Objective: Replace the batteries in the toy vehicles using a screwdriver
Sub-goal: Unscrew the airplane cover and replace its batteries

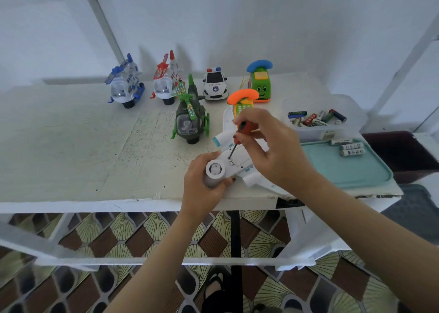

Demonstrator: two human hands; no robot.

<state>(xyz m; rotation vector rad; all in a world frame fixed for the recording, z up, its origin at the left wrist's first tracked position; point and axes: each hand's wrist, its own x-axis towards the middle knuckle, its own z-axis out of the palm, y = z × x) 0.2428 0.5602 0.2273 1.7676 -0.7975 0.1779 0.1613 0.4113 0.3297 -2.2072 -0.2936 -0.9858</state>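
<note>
A white toy airplane (234,160) lies belly-up near the table's front edge. My left hand (202,189) grips its rounded nose end. My right hand (273,151) holds an orange-handled screwdriver (243,130), whose tip stands in a screw on the airplane's underside, beside the battery cover. Three white batteries (349,147) lie on a teal tray (344,172) to the right. Behind the tray, a clear box (316,120) holds several mixed batteries.
Behind the airplane stand a green helicopter (191,119), a blue helicopter (126,82), a red helicopter (166,80), a police car (215,83), a green phone toy (260,82) and an orange-and-yellow phone toy (242,101). The white table (71,146) ends just below my hands.
</note>
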